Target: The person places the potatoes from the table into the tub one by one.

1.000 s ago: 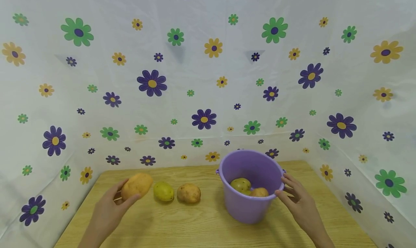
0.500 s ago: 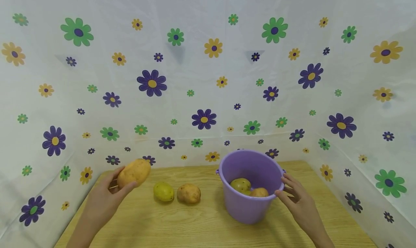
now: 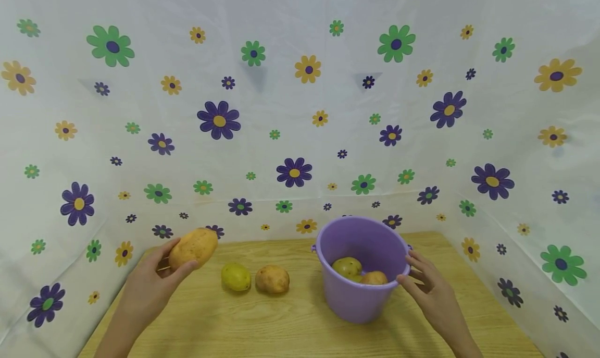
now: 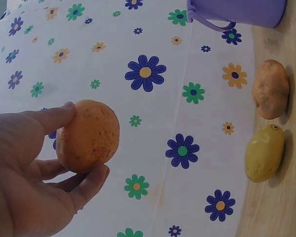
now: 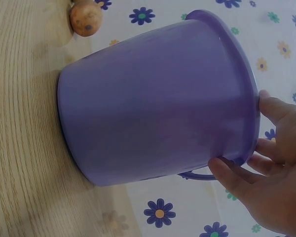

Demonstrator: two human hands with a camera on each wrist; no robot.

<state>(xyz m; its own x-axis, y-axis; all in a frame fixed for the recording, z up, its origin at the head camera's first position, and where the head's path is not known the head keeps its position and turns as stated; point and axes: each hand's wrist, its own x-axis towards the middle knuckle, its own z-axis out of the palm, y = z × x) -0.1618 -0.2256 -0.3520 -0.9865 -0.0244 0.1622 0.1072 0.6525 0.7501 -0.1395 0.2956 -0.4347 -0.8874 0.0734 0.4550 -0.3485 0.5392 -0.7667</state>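
Left hand (image 3: 149,287) pinches a potato (image 3: 194,248) up off the table (image 3: 262,326), roughly 10 o'clock from that yellow-green fruit (image 3: 236,277); right hand's (image 3: 433,295) got curled fingers holding the purple bucket (image 3: 353,303) at 4 o'clock.

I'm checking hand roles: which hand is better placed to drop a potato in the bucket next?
Likely the left hand: it holds a potato raised, while the right hand touches the bucket.
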